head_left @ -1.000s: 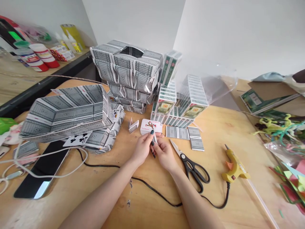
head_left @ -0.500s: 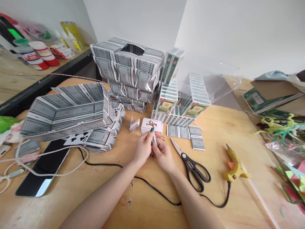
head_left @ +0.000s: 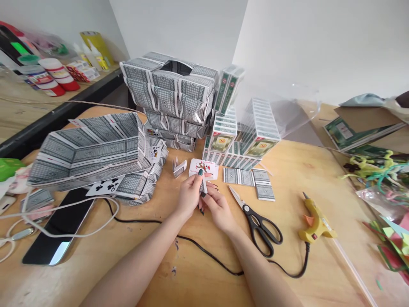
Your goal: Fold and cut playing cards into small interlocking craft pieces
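Observation:
Between my two hands is a playing card [head_left: 203, 186], its grey patterned back showing as a narrow strip. My left hand [head_left: 189, 194] pinches it from the left, thumb on top. My right hand [head_left: 217, 207] grips its lower right side; fingers partly hide the card. Just beyond my fingertips lies a stack of cards [head_left: 194, 166] with a joker face up. A small folded card piece [head_left: 180, 168] stands to its left. Right of the stack, grey-backed cards [head_left: 239, 176] lie on the table. Black-handled scissors [head_left: 255, 219] rest open beside my right hand.
A yellow glue gun [head_left: 316, 221] lies at right, its black cord crossing under my forearms. Behind stand boxes made of cards [head_left: 182, 91] and stacked card packs [head_left: 260, 123]. An open card tray [head_left: 89, 149], a phone [head_left: 57, 230] and a white cable [head_left: 79, 234] occupy the left.
Both hands have shifted slightly left with the card between them. The card's patterned back shows a little more, and the left thumb has moved off to the left.

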The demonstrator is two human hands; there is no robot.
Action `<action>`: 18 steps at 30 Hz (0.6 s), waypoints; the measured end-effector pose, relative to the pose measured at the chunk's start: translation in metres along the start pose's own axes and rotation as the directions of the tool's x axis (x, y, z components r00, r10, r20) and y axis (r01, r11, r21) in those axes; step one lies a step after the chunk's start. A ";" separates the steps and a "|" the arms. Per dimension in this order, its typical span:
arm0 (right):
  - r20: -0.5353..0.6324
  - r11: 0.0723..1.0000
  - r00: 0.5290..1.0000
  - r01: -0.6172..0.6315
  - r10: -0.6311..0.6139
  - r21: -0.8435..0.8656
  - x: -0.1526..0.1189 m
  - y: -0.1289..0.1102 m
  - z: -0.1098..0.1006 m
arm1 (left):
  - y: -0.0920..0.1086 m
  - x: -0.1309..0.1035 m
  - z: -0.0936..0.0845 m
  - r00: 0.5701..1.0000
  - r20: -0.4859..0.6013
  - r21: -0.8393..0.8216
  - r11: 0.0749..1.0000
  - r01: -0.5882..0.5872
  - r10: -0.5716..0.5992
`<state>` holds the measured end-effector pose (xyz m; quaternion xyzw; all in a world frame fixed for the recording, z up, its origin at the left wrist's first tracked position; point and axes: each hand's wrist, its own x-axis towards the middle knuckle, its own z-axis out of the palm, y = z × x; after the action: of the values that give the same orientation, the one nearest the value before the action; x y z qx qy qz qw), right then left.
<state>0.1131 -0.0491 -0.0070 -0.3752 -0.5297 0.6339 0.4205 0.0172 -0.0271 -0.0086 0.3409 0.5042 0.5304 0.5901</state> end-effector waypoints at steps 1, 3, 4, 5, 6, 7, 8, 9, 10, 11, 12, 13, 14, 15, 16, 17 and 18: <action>0.020 0.998 1.000 -0.022 0.020 0.067 0.000 0.000 -0.001 | 0.001 0.001 -0.001 0.999 0.027 -0.019 1.000 0.023 -0.022; 0.043 0.981 0.997 -0.064 0.057 0.186 0.001 0.002 -0.004 | 0.002 0.002 -0.004 0.995 0.086 -0.058 0.997 0.055 -0.050; 0.046 0.969 0.996 -0.083 0.074 0.234 0.002 0.003 -0.005 | 0.002 0.002 -0.005 0.991 0.118 -0.076 0.995 0.066 -0.057; 0.050 0.956 0.995 -0.101 0.091 0.274 0.003 0.004 -0.006 | 0.002 0.002 -0.006 0.987 0.148 -0.088 0.993 0.077 -0.064; 0.057 0.944 0.993 -0.118 0.105 0.309 0.003 0.004 -0.006 | 0.002 0.003 -0.006 0.982 0.176 -0.094 0.992 0.088 -0.070; 0.066 0.932 0.991 -0.132 0.116 0.337 0.004 0.004 -0.007 | 0.002 0.003 -0.007 0.978 0.196 -0.095 0.991 0.096 -0.076; 0.073 0.922 0.990 -0.140 0.122 0.361 0.004 0.004 -0.007 | 0.002 0.003 -0.007 0.974 0.211 -0.091 0.991 0.100 -0.079; 0.077 0.913 0.989 -0.144 0.124 0.381 0.004 0.003 -0.007 | 0.003 0.003 -0.007 0.972 0.220 -0.085 0.991 0.101 -0.080; 0.077 0.907 0.990 -0.143 0.122 0.395 0.004 0.003 -0.007 | 0.003 0.003 -0.007 0.972 0.224 -0.080 0.992 0.097 -0.077; 0.072 0.903 0.990 -0.138 0.119 0.406 0.004 0.002 -0.007 | 0.004 0.003 -0.007 0.971 0.227 -0.078 0.993 0.090 -0.070; 0.061 0.900 0.991 -0.133 0.118 0.415 0.004 0.001 -0.007 | 0.005 0.003 -0.007 0.971 0.230 -0.080 0.994 0.081 -0.060; 0.048 0.898 0.992 -0.128 0.119 0.421 0.004 0.000 -0.007 | 0.006 0.003 -0.007 0.972 0.230 -0.085 0.994 0.070 -0.049; 0.034 0.896 0.992 -0.125 0.122 0.426 0.004 -0.001 -0.007 | 0.008 0.002 -0.006 0.973 0.229 -0.089 0.994 0.059 -0.038; 0.024 0.894 0.992 -0.125 0.127 0.429 0.004 -0.001 -0.007 | 0.009 0.002 -0.006 0.974 0.226 -0.091 0.995 0.049 -0.028; 0.018 0.893 0.991 -0.127 0.132 0.432 0.004 -0.001 -0.007 | 0.010 0.001 -0.006 0.975 0.222 -0.090 0.995 0.040 -0.019; 0.016 0.891 0.990 -0.131 0.137 0.435 0.004 -0.001 -0.008 | 0.011 0.001 -0.007 0.976 0.218 -0.085 0.996 0.033 -0.013; 0.016 0.889 0.990 -0.134 0.141 0.439 0.004 -0.001 -0.008 | 0.011 0.001 -0.007 0.976 0.216 -0.079 0.996 0.029 -0.011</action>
<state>0.1188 -0.0424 -0.0075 -0.3125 -0.3420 0.7619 0.4526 0.0073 -0.0250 0.0002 0.3668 0.4184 0.5047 0.6600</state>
